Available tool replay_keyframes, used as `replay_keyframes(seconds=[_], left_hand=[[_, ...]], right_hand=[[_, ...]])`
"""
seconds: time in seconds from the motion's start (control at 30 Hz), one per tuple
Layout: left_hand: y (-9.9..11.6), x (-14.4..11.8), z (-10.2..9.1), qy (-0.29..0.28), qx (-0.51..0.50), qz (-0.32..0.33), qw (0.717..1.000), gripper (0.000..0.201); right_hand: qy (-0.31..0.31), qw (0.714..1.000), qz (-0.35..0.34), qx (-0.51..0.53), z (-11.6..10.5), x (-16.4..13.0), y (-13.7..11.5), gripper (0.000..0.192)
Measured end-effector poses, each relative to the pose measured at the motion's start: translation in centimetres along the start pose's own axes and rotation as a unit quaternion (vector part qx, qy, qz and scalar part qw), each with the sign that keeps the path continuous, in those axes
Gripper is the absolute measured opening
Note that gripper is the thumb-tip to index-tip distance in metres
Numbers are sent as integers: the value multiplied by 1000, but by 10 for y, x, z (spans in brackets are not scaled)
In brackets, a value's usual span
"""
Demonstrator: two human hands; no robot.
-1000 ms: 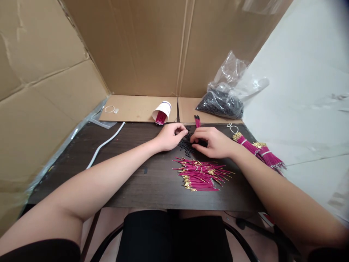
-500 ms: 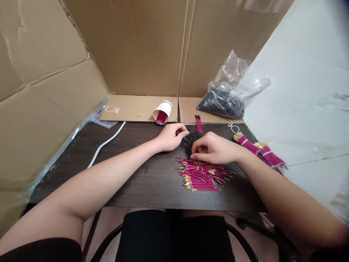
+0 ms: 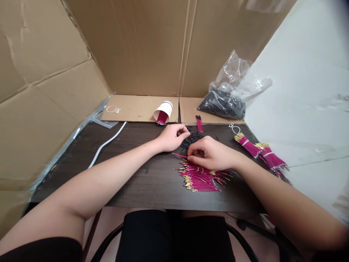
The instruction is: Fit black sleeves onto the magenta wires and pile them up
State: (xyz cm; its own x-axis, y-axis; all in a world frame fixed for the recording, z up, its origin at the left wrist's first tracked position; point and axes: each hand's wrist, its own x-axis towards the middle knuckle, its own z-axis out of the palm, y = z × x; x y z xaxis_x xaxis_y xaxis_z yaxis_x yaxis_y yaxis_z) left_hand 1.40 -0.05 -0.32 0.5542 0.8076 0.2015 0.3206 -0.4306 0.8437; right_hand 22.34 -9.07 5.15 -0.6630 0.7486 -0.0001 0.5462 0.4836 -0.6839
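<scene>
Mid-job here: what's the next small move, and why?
Probably bring the magenta wire, apparently pinched in the right hand, over to the left hand: the wire's end points left, the left hand is beside the loose black pieces, and black-tipped wires lie beyond. Whether the left hand holds a piece, I can't tell.
</scene>
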Motion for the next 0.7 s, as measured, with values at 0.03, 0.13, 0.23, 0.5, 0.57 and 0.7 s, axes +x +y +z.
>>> replay_keyframes(seconds=[0.03, 0.13, 0.23, 0.5, 0.57, 0.7], left_hand=[[1, 0, 0, 0, -3, -3, 1000, 18], [2, 1, -1, 1, -11, -7, 1000, 19], [2, 1, -1, -2, -18, -6, 1000, 18], [-4, 2, -1, -6, -35, -12, 999, 20], [-5, 2, 0, -4, -48, -15, 999, 20], [-5, 2, 0, -9, -67, -13, 998, 21]], right_hand=[[12, 1000, 5, 28, 1, 0, 2, 17], [38, 993, 24, 109, 1, 1, 5, 25], [71, 984, 32, 163, 0, 2, 9, 30], [252, 930, 55, 262, -6, 9, 32, 42], [280, 921, 52, 267, -4, 13, 39, 44], [307, 911, 45, 273, 1, 17, 49, 45]])
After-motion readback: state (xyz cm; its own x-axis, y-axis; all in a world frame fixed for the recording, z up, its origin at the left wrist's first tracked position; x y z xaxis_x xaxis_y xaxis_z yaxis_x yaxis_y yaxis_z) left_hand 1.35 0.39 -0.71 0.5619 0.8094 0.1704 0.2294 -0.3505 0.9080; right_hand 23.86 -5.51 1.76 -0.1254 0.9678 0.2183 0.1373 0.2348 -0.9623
